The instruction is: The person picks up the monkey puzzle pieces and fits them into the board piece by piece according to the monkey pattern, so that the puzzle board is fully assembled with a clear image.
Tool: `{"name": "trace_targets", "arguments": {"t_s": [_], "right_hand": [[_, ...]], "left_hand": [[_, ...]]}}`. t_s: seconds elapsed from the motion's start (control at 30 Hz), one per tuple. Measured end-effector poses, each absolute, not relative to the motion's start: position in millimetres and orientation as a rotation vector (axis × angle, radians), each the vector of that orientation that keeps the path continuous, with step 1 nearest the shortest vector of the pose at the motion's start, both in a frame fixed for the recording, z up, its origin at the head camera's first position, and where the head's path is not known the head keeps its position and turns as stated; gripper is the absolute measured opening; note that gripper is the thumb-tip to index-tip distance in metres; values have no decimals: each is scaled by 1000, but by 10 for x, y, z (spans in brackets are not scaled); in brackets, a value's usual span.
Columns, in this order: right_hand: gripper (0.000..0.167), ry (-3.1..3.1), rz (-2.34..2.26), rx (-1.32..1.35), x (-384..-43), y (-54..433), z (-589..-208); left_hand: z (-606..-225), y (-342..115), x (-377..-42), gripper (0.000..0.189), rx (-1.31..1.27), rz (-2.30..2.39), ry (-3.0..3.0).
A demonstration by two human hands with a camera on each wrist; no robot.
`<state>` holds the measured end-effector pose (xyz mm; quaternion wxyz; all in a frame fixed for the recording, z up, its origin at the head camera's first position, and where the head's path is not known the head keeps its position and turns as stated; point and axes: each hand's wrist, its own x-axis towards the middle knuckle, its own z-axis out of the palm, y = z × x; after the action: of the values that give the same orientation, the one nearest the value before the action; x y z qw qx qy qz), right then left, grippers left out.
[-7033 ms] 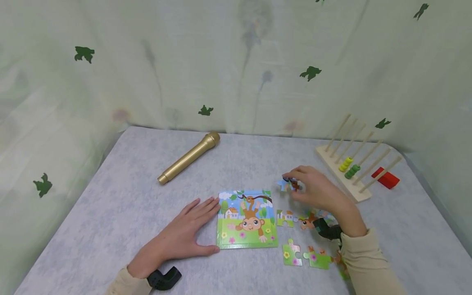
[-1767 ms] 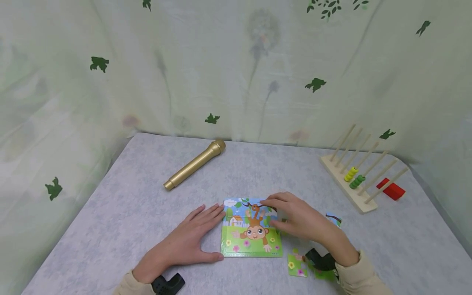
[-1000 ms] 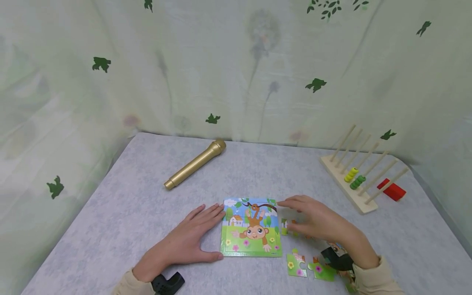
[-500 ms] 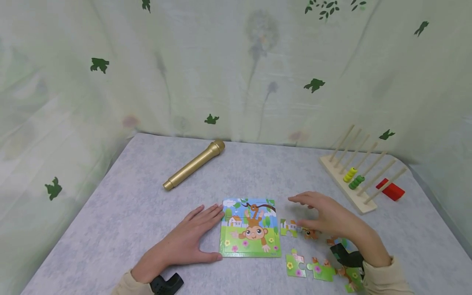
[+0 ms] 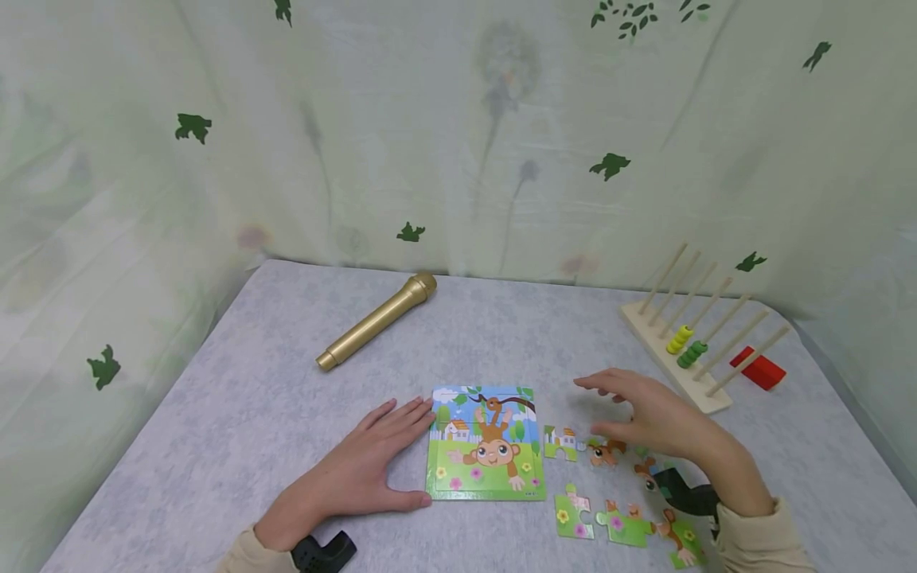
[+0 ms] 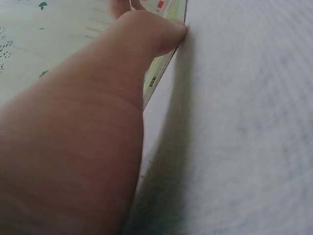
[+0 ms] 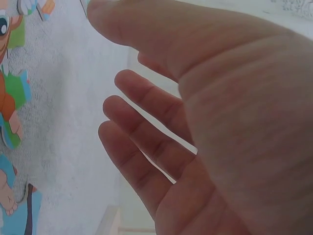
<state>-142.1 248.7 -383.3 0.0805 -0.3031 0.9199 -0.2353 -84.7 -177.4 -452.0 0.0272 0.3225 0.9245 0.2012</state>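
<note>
Left hand [image 5: 364, 468] spread, right hand [image 5: 655, 414] — hovering

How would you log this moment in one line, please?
Left hand: touching left edge of picture board | right hand: empty, near puzzle pieces | microphone, bead rack: untouched

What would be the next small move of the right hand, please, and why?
Probably lower the right hand and pinch the house piece. That hand looks empty, fingers apart, near the loose pieces. This piece lies uncovered just beside the picture board, which shows a similar house, while the left hand at the board's left edge could steady it.
</note>
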Motion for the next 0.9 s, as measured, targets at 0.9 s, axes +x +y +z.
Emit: {"name": "trace_targets", "arguments": {"t_s": [0.9], "right_hand": [[62, 2819, -669, -779, -1330, 2885, -3922]], "left_hand": [[-4528, -1769, -857, 107, 965, 634, 2826]]}}
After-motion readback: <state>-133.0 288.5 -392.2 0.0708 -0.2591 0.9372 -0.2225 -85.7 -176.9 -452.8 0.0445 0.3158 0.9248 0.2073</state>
